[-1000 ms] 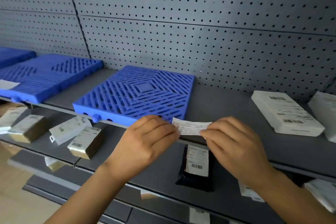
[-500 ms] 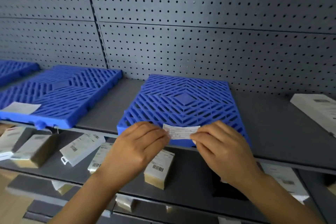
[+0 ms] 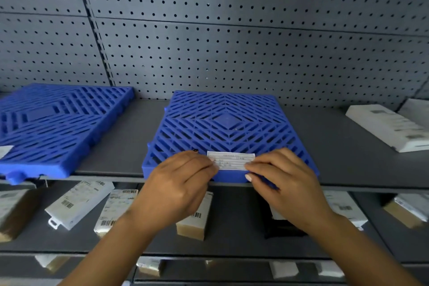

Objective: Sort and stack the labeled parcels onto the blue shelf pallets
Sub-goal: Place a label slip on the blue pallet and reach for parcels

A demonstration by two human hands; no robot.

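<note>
Nearest, on the bottom shelf, are a few small parcels (image 3: 151,267), too blurred to read. On the front half of the next shelf up is a row of labeled parcels: a white tabbed parcel (image 3: 76,204), a barcode-labeled box (image 3: 116,209), a tan box (image 3: 193,225) partly behind the left wrist, and a black parcel (image 3: 285,231) under the right wrist. They are small and stiff-looking, probably light, and best taken by the long sides.

Above them the left hand (image 3: 178,190) and right hand (image 3: 286,183) pinch a paper label slip (image 3: 231,160), one at each end, fingers curled, with the slip stretched flat between them. It sits at the front edge of the middle blue pallet (image 3: 227,121); I cannot tell whether it touches the plastic or is just over it. The slip is thin, floppy and very light, likely to curl or tear if tugged, so the ends are the right hold.

The pallet lies at the front edge of the top shelf (image 3: 336,153), with no parcel on it yet. The left blue pallet (image 3: 58,123) is near, with a small white slip (image 3: 4,151) at its front-left corner. A white flat parcel (image 3: 385,125) lies toward the shelf's right end, well apart. Nothing blocks the pallet, but both hands are busy with the slip. The grey pegboard wall (image 3: 232,42) stands behind.
</note>
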